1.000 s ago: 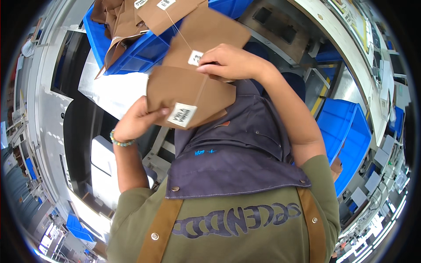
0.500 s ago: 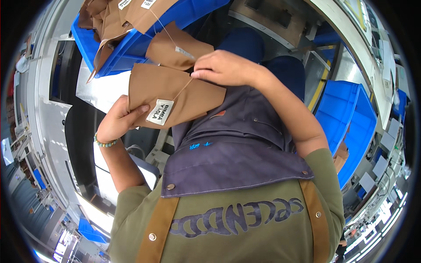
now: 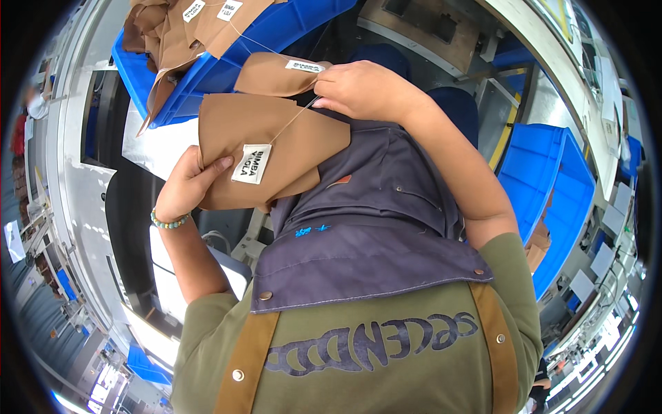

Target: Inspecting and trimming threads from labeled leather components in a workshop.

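My left hand grips the left edge of a brown cut piece, thumb on top and fingers underneath. A white printed label lies on that piece, with a thread running up from it to my right hand. That hand's fingers are pinched on the thread and on a small slim metal tool, hard to make out. Just beyond, a second brown piece with a white label hangs on thread leading toward a blue bin of stacked brown pieces. Both hands are above my dark apron.
Another blue bin holding brown pieces stands at the right. White work surfaces and metal machine frames surround me. A small blue bin is at the lower left, and parts of other people show at the edges.
The brown pieces and my left hand have moved left. The farther piece appears narrower. My right hand has risen slightly in the last half second, and the slim tool now shows at its fingertips.
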